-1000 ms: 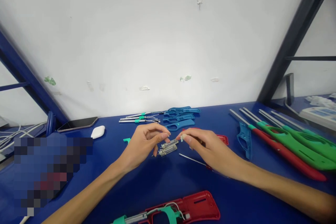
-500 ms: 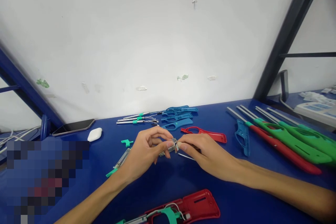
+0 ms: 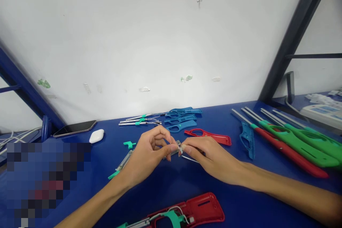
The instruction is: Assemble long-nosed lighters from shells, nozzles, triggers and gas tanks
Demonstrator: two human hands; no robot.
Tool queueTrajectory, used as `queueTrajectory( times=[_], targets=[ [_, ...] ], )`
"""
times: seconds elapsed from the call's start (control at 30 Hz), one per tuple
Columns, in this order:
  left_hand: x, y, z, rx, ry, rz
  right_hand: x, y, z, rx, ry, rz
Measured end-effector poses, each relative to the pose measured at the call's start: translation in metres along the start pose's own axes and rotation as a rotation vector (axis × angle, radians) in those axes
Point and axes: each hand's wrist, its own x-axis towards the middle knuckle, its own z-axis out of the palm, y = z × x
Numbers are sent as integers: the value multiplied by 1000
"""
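Note:
My left hand [image 3: 156, 146] and my right hand [image 3: 207, 153] meet above the middle of the blue table. Between them is a small clear plastic piece [image 3: 175, 152] that looks like a lighter's gas tank, partly hidden by fingers. My left thumb and fingers pinch it. The right thumb and forefinger grip its right end, at a small whitish fitting [image 3: 180, 148]. A thin metal rod [image 3: 190, 159] shows below my right hand; whether the hand holds it I cannot tell. Nearest to me lies an open red lighter shell [image 3: 205, 209] with a green trigger [image 3: 173, 217] and white wires inside.
Blue lighter shells [image 3: 181, 126], metal tubes with green collars [image 3: 140, 123] and a red half shell [image 3: 213, 138] lie behind my hands. Assembled green lighters [image 3: 299, 139] and another blue shell [image 3: 247, 140] are right. Left are a phone [image 3: 76, 128], white case [image 3: 96, 136] and green parts [image 3: 129, 145].
Both hands stay almost in place. My left fingers have shifted slightly on the clear piece, covering more of it.

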Motion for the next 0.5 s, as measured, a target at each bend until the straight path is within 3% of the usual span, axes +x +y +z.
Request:
queueTrajectory(
  times=[0.5],
  targets=[
    [-5,3,1,64,-15,19,1,5,2,-29,25,-66]
  ],
)
